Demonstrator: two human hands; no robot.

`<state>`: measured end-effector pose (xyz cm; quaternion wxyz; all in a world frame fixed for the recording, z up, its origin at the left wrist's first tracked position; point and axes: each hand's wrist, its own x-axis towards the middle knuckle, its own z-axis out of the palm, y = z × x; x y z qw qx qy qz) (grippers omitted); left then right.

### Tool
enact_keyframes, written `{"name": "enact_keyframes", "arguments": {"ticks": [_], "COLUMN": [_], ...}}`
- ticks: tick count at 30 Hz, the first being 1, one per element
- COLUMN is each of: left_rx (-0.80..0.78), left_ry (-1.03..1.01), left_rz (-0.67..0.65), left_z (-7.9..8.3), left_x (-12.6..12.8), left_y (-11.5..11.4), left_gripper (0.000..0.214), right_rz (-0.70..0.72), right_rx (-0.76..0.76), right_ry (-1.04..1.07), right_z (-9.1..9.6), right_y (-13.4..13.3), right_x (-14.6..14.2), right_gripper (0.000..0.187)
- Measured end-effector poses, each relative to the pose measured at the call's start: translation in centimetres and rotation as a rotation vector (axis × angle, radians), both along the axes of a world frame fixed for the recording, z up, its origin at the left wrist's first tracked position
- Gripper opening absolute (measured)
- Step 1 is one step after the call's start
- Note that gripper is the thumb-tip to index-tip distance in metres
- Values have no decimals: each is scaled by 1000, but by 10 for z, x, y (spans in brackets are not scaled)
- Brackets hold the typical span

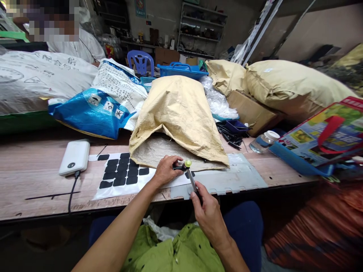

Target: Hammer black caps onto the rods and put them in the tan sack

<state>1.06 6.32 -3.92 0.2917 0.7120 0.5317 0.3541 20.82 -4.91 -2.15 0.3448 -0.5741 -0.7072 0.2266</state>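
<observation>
My left hand [166, 170] is closed on a small black part with a yellow-green cap [187, 163], held just above the table edge. My right hand [207, 211] grips the handle of a thin metal tool [193, 182] whose tip reaches up to that capped part. Left of my left hand lies a white sheet with several black square pads [120, 173]. A grey flat sheet [238, 177] lies under and to the right of the hands.
A tan woven sack [181, 113] lies open just behind the hands. A white power bank [75, 156] with a cable sits at left. Black parts [231, 134], a clear bottle [262, 141] and a colourful bag [323, 136] are at right. A person sits far left.
</observation>
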Motion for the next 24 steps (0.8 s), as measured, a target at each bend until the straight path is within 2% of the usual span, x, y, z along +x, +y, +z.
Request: {"name": "enact_keyframes", "arguments": {"ticks": [7,11,13,17,21,24], "left_rx": [14,41,42,4,-26,-31], "left_ry": [-21,-22,-27,-59,-156,-217], "left_rz": [1,13,6,-12,-24,-27], "left_z": [-2,-4,-4,0,1,0], "left_x": [0,0,0,-3,-7,-9], "left_y": [-1,-1,-1,-2,-2,-1], "left_gripper": [74,78,78,64,27,25], "right_rz": [6,68,42,-65,-154,-166], "right_rx": [-2,-63,-75,6,83,129], "right_ry": [13,19,32,-24,-285,-431], "right_z": [6,8,7,4,-1,-5], "right_y": [0,0,2,7,12,13], "right_x": [-11,-18,-15,1,16,18], "right_gripper": [42,40,40,40,40,39]}}
